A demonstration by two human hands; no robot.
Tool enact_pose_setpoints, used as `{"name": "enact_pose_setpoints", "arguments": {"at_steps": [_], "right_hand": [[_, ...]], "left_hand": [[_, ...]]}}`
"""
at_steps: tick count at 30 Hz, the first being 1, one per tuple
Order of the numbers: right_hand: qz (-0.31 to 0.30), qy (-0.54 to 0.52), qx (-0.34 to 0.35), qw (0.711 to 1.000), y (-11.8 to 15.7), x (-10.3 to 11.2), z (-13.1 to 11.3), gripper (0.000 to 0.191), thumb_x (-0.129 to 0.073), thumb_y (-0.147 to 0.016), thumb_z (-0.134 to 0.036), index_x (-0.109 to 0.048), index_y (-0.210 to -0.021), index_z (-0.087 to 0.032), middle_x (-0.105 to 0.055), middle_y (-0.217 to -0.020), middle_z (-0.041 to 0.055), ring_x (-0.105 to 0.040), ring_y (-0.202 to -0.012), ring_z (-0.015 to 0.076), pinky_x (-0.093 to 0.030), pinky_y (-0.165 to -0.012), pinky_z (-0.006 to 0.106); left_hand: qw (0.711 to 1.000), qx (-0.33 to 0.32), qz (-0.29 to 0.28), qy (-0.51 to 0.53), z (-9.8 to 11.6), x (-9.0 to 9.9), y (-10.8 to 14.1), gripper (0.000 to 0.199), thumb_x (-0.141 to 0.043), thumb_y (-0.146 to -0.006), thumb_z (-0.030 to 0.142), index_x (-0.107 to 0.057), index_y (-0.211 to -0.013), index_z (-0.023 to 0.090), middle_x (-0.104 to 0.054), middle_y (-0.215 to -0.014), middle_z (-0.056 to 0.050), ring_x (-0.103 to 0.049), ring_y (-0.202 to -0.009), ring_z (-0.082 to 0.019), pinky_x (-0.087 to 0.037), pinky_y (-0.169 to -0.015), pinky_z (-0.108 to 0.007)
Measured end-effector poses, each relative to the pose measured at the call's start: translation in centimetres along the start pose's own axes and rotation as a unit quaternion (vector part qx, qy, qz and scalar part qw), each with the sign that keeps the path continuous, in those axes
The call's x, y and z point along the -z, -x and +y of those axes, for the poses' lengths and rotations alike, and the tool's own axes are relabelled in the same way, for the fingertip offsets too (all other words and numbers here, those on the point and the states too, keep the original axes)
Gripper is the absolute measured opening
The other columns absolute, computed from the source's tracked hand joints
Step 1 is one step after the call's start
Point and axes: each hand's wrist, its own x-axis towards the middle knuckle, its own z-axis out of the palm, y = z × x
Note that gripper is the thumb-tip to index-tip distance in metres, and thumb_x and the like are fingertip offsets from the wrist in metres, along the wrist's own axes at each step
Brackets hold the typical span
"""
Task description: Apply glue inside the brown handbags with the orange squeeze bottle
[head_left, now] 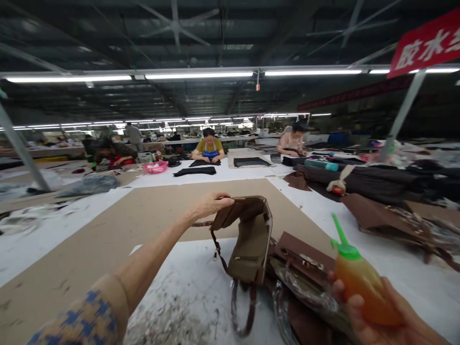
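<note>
My left hand point(212, 204) grips the top edge of an open brown bag point(247, 244), which stands tilted with its olive lining facing me. The bag's handle loop hangs down at its near side. In my right hand point(362, 306) is a squeeze bottle point(366, 282) of amber liquid, its green nozzle pointing up. Between the held bag and the bottle lie more brown bags point(305, 273) with plastic-wrapped handles. The bottle does not touch the held bag.
A beige sheet point(143, 215) covers part of the white table point(168, 273), stained near me. Brown bags point(384, 220) and dark fabric point(359, 179) lie at the right. Across the table, people point(209, 148) work with black pieces point(196, 171); a pink basin point(155, 166) stands there.
</note>
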Motion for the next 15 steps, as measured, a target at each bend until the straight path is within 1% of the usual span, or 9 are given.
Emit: {"name": "enact_pose_setpoints", "arguments": {"at_steps": [4, 7, 11, 13, 15], "right_hand": [[-0.021, 0.027, -0.056, 0.998, 0.5, -4.6, 3.4, 0.042, -0.029, -0.095, -0.014, -0.026, -0.137, -0.012, -0.052, -0.112, 0.0271, -0.062, -0.085, 0.0254, -0.057, -0.058, 0.028], [-0.043, 0.031, -0.110, 0.993, 0.8, -8.3, 6.3, 0.040, -0.027, -0.098, -0.022, -0.027, -0.136, -0.011, -0.051, -0.112, 0.0252, -0.062, -0.084, 0.0237, -0.056, -0.057, 0.026], [-0.062, 0.021, -0.172, 0.983, 0.7, -13.0, 10.2, 0.040, -0.033, -0.098, -0.032, -0.036, -0.132, -0.010, -0.050, -0.112, 0.0225, -0.061, -0.084, 0.0224, -0.056, -0.059, 0.027], [-0.074, 0.010, -0.191, 0.979, 0.4, -14.9, 12.1, 0.039, -0.038, -0.096, -0.033, -0.042, -0.127, -0.010, -0.051, -0.111, 0.0206, -0.059, -0.085, 0.0229, -0.057, -0.063, 0.031], [-0.088, 0.004, -0.199, 0.976, -0.1, -16.5, 14.1, 0.036, -0.041, -0.095, -0.034, -0.048, -0.122, -0.013, -0.053, -0.110, 0.0173, -0.058, -0.089, 0.0240, -0.056, -0.068, 0.037]], "left_hand": [[0.992, 0.110, -0.001, 0.068, -2.3, 3.6, 5.6, 0.042, -0.046, -0.076, 0.056, -0.060, -0.090, 0.020, -0.031, -0.055, 0.006, -0.029, -0.040, -0.007, -0.019, -0.036, -0.020], [0.983, 0.155, 0.005, 0.095, -3.8, 5.4, 9.7, 0.044, -0.047, -0.075, 0.060, -0.058, -0.088, 0.019, -0.034, -0.056, 0.005, -0.029, -0.036, -0.006, -0.017, -0.032, -0.020], [0.975, 0.183, -0.001, 0.127, -5.8, 6.6, 14.5, 0.043, -0.049, -0.075, 0.058, -0.058, -0.083, 0.017, -0.038, -0.055, 0.005, -0.029, -0.035, -0.006, -0.018, -0.031, -0.020], [0.970, 0.201, 0.004, 0.136, -6.8, 6.9, 16.4, 0.042, -0.049, -0.074, 0.057, -0.058, -0.082, 0.017, -0.038, -0.054, 0.005, -0.030, -0.035, -0.006, -0.017, -0.031, -0.020], [0.964, 0.216, 0.010, 0.154, -7.9, 6.8, 18.0, 0.042, -0.049, -0.075, 0.056, -0.059, -0.085, 0.017, -0.040, -0.055, 0.004, -0.030, -0.036, -0.006, -0.017, -0.031, -0.019]]}}
